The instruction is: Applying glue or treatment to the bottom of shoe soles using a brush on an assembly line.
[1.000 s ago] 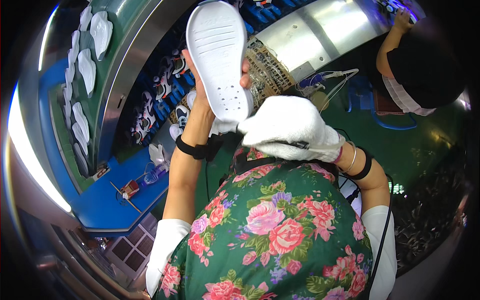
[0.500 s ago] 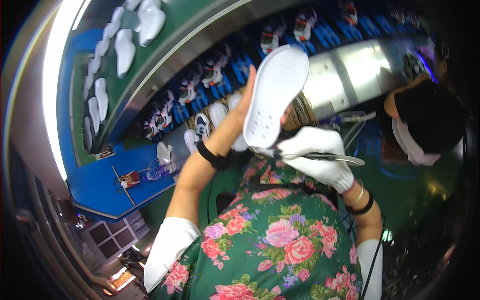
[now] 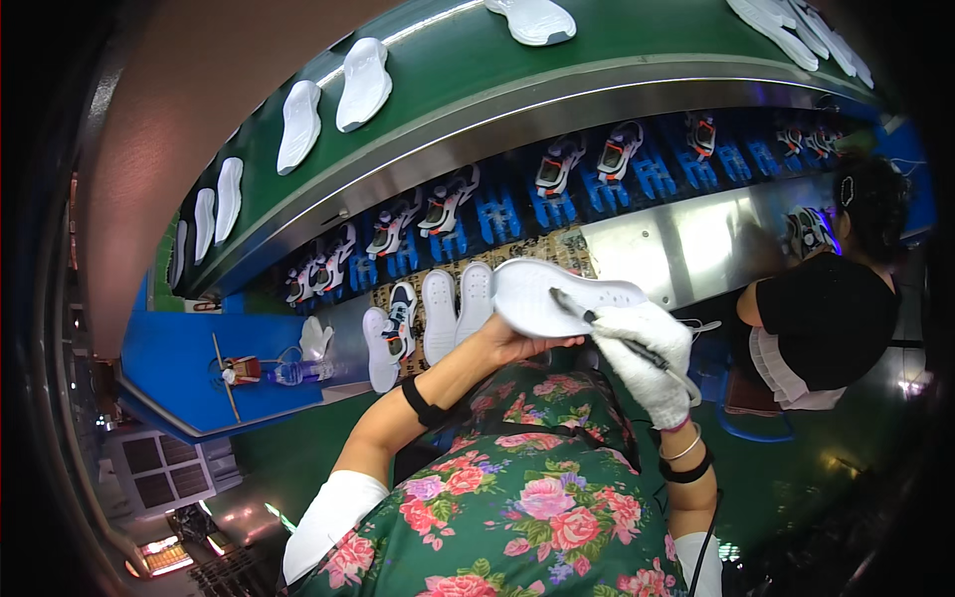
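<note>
My left hand, bare, grips a white shoe sole from below and along its near edge. The sole lies almost level, with its wide end to the left and small holes at the narrow right end. In a white glove, my right hand is closed round a slim brush with a dark head and a pale handle end. The brush head rests over the inner face of the sole, near its middle; whether it presses on the surface I cannot tell. Some left fingers are hidden beneath the sole.
White soles and a navy-and-white shoe rest on the bench to the left. Behind, several shoes sit on blue holders. A green belt carries more soles. A co-worker in black sits at the right.
The sole has swung from upright to nearly level and come lower. My gloved hand moved the brush from the sole's lower edge onto its inner face. The view has shifted.
</note>
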The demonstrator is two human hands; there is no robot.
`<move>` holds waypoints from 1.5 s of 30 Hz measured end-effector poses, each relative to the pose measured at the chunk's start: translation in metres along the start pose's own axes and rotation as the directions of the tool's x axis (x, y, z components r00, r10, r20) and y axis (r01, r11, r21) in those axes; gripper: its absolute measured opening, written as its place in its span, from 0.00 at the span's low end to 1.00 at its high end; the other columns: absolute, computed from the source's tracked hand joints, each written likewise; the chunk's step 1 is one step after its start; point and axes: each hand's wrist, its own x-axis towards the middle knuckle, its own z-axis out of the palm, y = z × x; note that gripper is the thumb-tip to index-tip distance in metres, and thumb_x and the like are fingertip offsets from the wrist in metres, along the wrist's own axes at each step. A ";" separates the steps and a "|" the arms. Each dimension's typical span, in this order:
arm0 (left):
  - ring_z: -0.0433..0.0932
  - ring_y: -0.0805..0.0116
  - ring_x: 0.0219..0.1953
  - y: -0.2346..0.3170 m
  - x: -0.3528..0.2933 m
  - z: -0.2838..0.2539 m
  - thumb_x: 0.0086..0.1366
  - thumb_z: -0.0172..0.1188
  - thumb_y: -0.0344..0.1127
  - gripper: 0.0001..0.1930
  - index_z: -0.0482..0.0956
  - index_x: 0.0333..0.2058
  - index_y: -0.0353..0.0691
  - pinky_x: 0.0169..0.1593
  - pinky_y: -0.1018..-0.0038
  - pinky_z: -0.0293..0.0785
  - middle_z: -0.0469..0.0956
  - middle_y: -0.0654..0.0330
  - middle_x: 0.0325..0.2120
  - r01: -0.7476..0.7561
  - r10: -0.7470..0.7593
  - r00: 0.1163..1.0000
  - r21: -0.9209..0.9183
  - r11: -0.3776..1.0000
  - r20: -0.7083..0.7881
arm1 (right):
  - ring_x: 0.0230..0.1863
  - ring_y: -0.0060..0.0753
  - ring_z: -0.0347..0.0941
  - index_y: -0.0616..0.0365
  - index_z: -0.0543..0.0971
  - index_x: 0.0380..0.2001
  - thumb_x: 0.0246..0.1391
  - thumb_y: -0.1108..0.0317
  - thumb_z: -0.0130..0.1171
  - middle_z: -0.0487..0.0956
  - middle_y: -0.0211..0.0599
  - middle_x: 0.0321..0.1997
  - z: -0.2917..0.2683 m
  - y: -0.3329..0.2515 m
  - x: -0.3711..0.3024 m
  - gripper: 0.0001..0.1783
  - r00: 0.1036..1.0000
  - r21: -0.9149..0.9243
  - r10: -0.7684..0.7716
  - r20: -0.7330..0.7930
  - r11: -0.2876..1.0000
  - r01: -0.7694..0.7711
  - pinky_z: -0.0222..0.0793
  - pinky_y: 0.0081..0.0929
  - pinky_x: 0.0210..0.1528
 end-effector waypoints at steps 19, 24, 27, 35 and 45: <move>0.73 0.41 0.59 -0.029 0.011 0.028 0.66 0.52 0.66 0.41 0.61 0.68 0.46 0.56 0.26 0.66 0.69 0.49 0.62 0.042 0.007 0.993 -0.403 0.914 0.121 | 0.38 0.40 0.81 0.58 0.86 0.39 0.41 0.74 0.69 0.85 0.41 0.43 -0.009 -0.012 0.034 0.17 0.921 -0.290 -0.364 -0.141 0.904 0.313 0.77 0.34 0.43; 0.70 0.45 0.62 -0.036 0.006 0.015 0.66 0.53 0.65 0.41 0.59 0.69 0.44 0.62 0.37 0.67 0.69 0.48 0.63 -0.073 0.077 0.996 0.098 0.993 -0.037 | 0.42 0.42 0.81 0.58 0.85 0.41 0.37 0.73 0.67 0.84 0.41 0.46 -0.001 -0.020 0.034 0.21 0.887 -0.447 -0.451 -0.098 0.816 0.365 0.79 0.34 0.44; 0.69 0.52 0.64 -0.038 0.006 0.010 0.68 0.51 0.64 0.40 0.59 0.68 0.41 0.68 0.53 0.65 0.67 0.49 0.65 -0.064 0.073 0.996 0.143 0.988 -0.055 | 0.41 0.40 0.81 0.57 0.85 0.40 0.40 0.74 0.69 0.85 0.40 0.44 0.010 -0.021 0.025 0.18 0.882 -0.411 -0.471 -0.024 0.809 0.420 0.78 0.34 0.43; 0.69 0.53 0.64 -0.032 0.012 0.009 0.70 0.48 0.64 0.39 0.61 0.68 0.42 0.68 0.53 0.65 0.69 0.49 0.63 -0.097 0.128 0.975 -0.172 0.980 0.180 | 0.42 0.43 0.81 0.58 0.85 0.39 0.42 0.75 0.68 0.85 0.45 0.43 -0.002 -0.017 0.022 0.16 0.923 -0.306 -0.358 -0.139 0.902 0.304 0.77 0.35 0.46; 0.69 0.47 0.64 -0.018 0.038 0.041 0.65 0.40 0.76 0.49 0.52 0.70 0.40 0.66 0.52 0.68 0.65 0.45 0.65 -0.260 0.266 0.960 -0.071 0.963 0.084 | 0.41 0.41 0.82 0.59 0.86 0.35 0.45 0.77 0.69 0.86 0.43 0.41 0.001 -0.007 0.016 0.11 0.939 -0.131 -0.266 -0.216 0.961 0.242 0.76 0.34 0.46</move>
